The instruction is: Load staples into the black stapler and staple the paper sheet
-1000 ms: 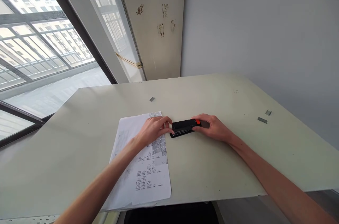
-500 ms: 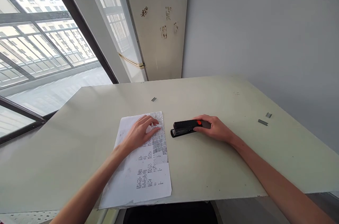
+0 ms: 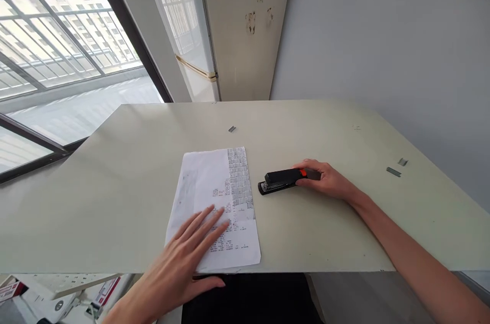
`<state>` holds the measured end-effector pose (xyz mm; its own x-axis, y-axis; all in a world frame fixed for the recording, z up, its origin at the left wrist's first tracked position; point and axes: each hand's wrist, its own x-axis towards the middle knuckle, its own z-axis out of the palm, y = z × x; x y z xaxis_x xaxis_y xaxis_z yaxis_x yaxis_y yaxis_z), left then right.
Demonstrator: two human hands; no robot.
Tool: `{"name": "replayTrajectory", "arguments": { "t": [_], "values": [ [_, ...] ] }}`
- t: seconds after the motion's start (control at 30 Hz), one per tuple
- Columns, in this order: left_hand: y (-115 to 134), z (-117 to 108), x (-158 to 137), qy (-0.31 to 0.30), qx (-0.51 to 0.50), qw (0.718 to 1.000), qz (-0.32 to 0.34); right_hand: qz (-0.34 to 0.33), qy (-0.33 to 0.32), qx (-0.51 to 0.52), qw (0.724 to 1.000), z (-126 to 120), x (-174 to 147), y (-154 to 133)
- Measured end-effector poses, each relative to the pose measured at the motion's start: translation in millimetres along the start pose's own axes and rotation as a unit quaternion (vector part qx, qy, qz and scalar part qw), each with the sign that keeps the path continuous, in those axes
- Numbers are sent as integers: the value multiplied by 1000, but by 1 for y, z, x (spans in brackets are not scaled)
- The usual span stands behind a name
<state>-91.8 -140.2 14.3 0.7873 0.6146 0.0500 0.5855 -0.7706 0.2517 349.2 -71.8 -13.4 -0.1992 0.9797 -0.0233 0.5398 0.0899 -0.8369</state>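
A printed sheet of paper lies near the table's front edge, with dense text along its right side. Flat over its lower part rests my left hand, fingers stretched out and thumb spread below the table edge. Whether more sheets lie beneath cannot be made out. To the right of the paper, a black stapler with a red patch sits on the table, its front end pointing left. My right hand grips its rear end, thumb on the near side and fingers over the far side.
A short strip of staples lies beyond the paper. Another staple strip and a smaller staple piece are at the right of the pale table. Behind stands a refrigerator. Boxes and clutter show below the table's left edge.
My left hand has slid from the paper's upper part toward its lower edge, and its fingers have straightened. My right hand keeps its grip on the stapler. The camera view has shifted slightly.
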Motion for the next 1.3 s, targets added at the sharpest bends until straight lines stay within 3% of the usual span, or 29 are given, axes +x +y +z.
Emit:
{"name": "replayTrajectory", "arguments": {
  "t": [0.17, 0.3, 0.43, 0.53, 0.67, 0.8, 0.93, 1.13, 1.3],
  "values": [
    [6, 2, -16, -17, -31, 999, 4, 7, -23, 4, 1000, 5, -18, -3],
    [13, 10, -18, 44, -87, 995, -19, 27, -7, -4, 1000, 8, -35, -2],
    [19, 20, -11, 75, -82, 994, 5, 52, -8, -13, 999, 13, -46, -5],
    [21, 23, -4, 70, -60, 995, 33, 75, -5, -29, 997, 14, -51, -14],
    [24, 23, 2, 51, -43, 996, 55, 72, -51, -15, 996, 8, -53, -31],
    [24, 17, 14, 44, -77, 993, 79, 78, -28, 20, 996, 3, -42, -60],
    [17, 12, 44, 57, -99, 990, 89, 86, 9, -51, 995, 23, -13, -95],
    [6, 27, 84, 43, -65, 987, 140, 25, -56, -139, 988, 67, 22, -119],
    [6, 40, 90, 54, -57, 987, 142, 34, -103, -165, 980, 74, 21, -121]
  ]
}}
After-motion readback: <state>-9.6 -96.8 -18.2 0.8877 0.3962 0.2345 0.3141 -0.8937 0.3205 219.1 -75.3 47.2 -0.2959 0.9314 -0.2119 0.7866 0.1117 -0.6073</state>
